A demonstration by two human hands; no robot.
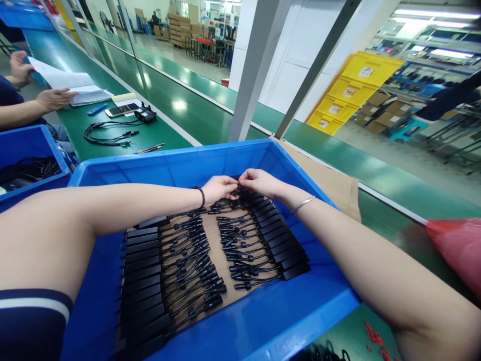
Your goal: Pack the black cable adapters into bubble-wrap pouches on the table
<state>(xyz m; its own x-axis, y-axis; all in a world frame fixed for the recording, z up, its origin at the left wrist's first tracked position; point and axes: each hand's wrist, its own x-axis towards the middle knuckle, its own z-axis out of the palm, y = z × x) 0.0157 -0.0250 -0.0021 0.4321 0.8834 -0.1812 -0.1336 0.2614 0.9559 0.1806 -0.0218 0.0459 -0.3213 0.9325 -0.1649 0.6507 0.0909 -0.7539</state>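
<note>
The left hand (221, 188) and the right hand (260, 181) meet near the far end of a big blue box (263, 326). Their fingers are bent in close around a small red piece (238, 189), which sits between the two hands, over the far end of the right row of blocks; I cannot tell which hand grips it, or whether either has it clenched. A dark beaded bracelet (203, 197) circles the left wrist, and a silver bangle (302, 204) the right forearm.

Inside the box, a left row of black blocks (143, 260) and a right row of black blocks (280, 236) lie on brown cardboard (215, 233), their short cables (188, 250) pointing in toward the middle.

Near the bottom right, red rings (374, 335) lie loose on a green surface, and a red bag (458, 250) stands at the right edge. Beyond the box, a pen (150, 148), a looped black cable (108, 135) and a phone (122, 110) lie on the green surface (171, 133). At the left, another person's hand (56, 100) rests on white papers (75, 82), near a smaller blue box (30, 138) with black cables in it
</note>
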